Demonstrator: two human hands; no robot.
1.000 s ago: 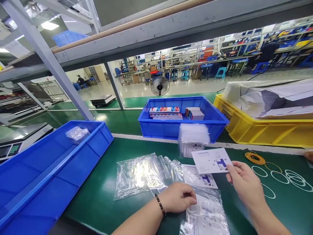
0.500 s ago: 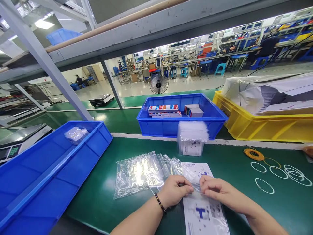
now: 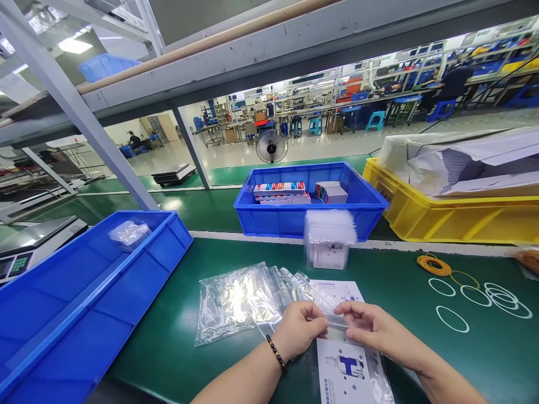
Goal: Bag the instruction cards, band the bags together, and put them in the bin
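Pinching the mouth of a clear bag, the left hand and right hand each close thumb and fingers on its top edge, their fingertips almost meeting. The bag lies flat on the green mat at the near edge, right in front of the person, with a printed card inside it. A second ago the right hand held that card up in the air, clear of the bag, while the left rested curled on the plastic; half a second ago both hands had already come to the bag's mouth, much as now. A second card lies just beyond the hands, partly under them, and a heap of empty bags spreads to the left. Farther back stands a card stack, just before a blue bin holding boxes. A long blue tray sits at left beside a scale, a yellow bin at right, with loose bands on the mat before it. Past the bench frame opens a bright factory hall with a fan, benches and stools.
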